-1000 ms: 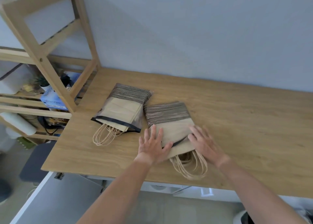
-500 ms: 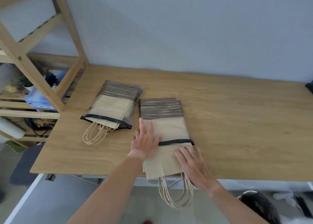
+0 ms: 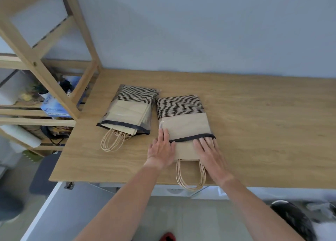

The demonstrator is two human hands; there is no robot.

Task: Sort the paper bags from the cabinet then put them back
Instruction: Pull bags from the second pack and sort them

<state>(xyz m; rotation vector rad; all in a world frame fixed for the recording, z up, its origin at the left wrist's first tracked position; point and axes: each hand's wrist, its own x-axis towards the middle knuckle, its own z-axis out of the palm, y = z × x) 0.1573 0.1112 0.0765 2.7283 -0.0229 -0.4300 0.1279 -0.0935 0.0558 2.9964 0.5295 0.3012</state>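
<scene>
Since a moment ago the right hand point(image 3: 207, 150) has slid forward, its flat fingertips now tucked under the dark-edged mouth of the clear sleeve point(image 3: 183, 120), while the left hand point(image 3: 161, 149) lies spread and flat on the sleeve's near corner, probably pinning it so the paper bags point(image 3: 185, 149) can shift inside. Beyond the left hand, a second sleeve point(image 3: 130, 109) of bags rests on the tabletop point(image 3: 263, 131), handles spilling out.
</scene>
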